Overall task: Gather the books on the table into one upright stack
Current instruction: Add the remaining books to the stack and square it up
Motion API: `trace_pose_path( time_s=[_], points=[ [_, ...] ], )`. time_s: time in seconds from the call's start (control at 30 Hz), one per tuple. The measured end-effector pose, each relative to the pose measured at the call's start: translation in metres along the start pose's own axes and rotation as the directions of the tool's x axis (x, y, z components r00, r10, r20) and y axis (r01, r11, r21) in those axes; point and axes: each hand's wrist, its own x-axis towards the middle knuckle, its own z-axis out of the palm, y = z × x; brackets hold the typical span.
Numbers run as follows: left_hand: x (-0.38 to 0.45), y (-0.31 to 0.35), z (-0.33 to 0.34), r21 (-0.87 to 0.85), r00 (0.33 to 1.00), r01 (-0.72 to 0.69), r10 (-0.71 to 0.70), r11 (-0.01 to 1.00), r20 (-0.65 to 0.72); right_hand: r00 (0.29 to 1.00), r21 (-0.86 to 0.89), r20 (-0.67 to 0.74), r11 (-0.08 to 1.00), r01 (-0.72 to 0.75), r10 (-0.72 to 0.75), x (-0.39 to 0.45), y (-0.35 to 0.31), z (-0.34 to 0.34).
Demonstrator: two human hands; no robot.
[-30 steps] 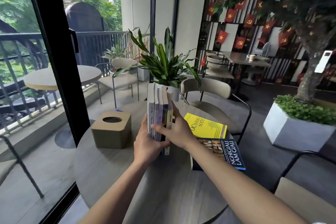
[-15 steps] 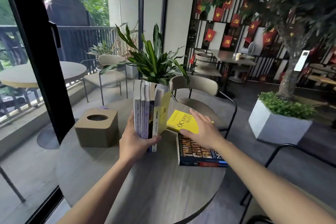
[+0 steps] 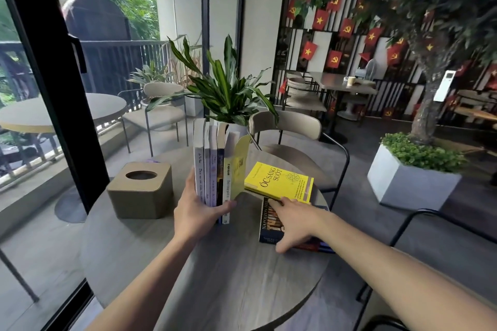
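Note:
Several books stand upright in a row [image 3: 212, 169] near the middle of the round table [image 3: 228, 271]. My left hand [image 3: 196, 212] clasps the row from the near side, thumb on its right. The rightmost book's yellow cover [image 3: 240, 166] hangs open to the right. A yellow book [image 3: 279, 181] lies flat, its near edge resting on a dark book [image 3: 269, 226] that also lies flat. My right hand [image 3: 295, 220] rests on the dark book, fingertips touching the yellow book's near edge and thumb at the dark book's front edge.
A tan tissue box [image 3: 141, 191] sits left of the upright row. A potted plant [image 3: 226, 94] stands right behind the books. A chair [image 3: 290, 129] faces the table's far side, and another chair's black frame [image 3: 419, 226] is at the right.
My right hand left the upright row and moved right, first onto the yellow book, then back onto the dark book. The rightmost book's yellow cover swung open. My left hand kept its hold.

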Motion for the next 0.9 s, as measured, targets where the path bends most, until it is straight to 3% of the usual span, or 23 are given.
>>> trace_pose_path(
  time_s=[0.17, 0.37, 0.47, 0.57, 0.63, 0.77, 0.9],
  points=[
    [-0.001, 0.003, -0.002, -0.006, 1.000, 0.003, -0.003, 1.000, 0.014, 1.000, -0.176, 0.022, 0.984, -0.006, 0.010, -0.005, -0.020, -0.004],
    [-0.005, 0.006, -0.007, -0.027, 1.000, 0.004, -0.003, 1.000, 0.030, 0.951, -0.138, -0.305, 0.990, 0.004, -0.046, -0.022, -0.034, -0.009],
    [-0.006, 0.008, -0.009, -0.030, 0.999, -0.002, 0.003, 1.000, 0.034, 0.911, -0.104, -0.413, 0.992, -0.066, 0.017, -0.026, -0.033, -0.022],
    [-0.007, 0.009, -0.010, -0.041, 0.999, -0.002, 0.003, 0.999, 0.038, 0.831, 0.099, -0.537, 0.989, -0.109, 0.145, -0.021, -0.024, -0.040],
    [-0.006, 0.008, -0.010, -0.036, 0.999, 0.006, -0.004, 0.999, 0.045, 0.742, 0.282, -0.628, 0.957, -0.065, 0.236, -0.015, -0.018, -0.049],
    [-0.005, 0.006, -0.008, -0.036, 0.999, 0.012, -0.010, 0.999, 0.044, 0.544, 0.613, -0.720, 0.762, 0.207, 0.431, -0.001, -0.028, -0.055],
    [-0.004, 0.005, -0.007, -0.017, 1.000, 0.012, -0.011, 1.000, 0.026, 0.511, 0.729, -0.681, 0.556, 0.400, 0.525, 0.024, -0.059, -0.041]
  ],
)
